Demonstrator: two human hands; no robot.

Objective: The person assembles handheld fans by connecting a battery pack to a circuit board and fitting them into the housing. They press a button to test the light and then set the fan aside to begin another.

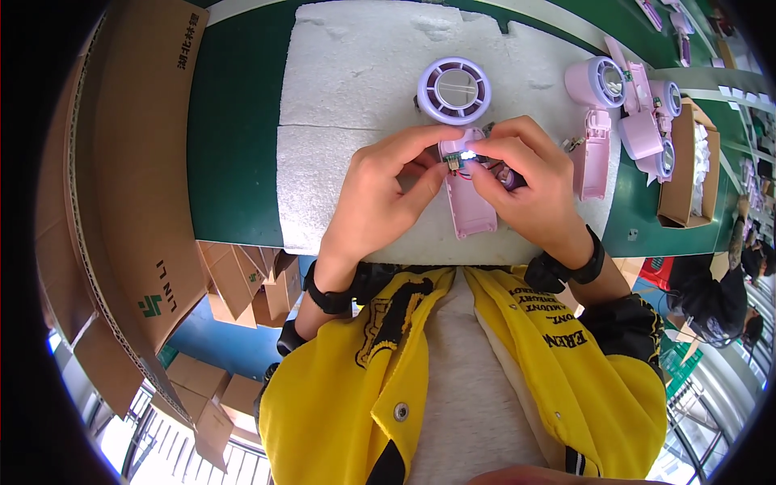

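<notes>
A handheld fan with a lilac round head [455, 90] lies in front of me on a white foam sheet [347, 89]. Its pink handle shell [473, 212] is opened up, pointing toward me. At the handle's upper end a small green circuit board [453, 162] shows a bright white light, with thin wires beside it. My left hand [376, 186] is closed, index finger on the fan's neck and thumb at the board's left edge. My right hand [535, 174] pinches at the lit part of the board; its fingertips partly hide it. A dark round part [509, 177] sits under the right fingers.
A second pink fan [596, 158] lies opened at the foam's right, with more pink fan parts [641, 133] beyond. An open carton [673, 190] holds white pieces. A large cardboard box [137, 162] stands left of the green table [234, 137]. Another person [715, 299] is at far right.
</notes>
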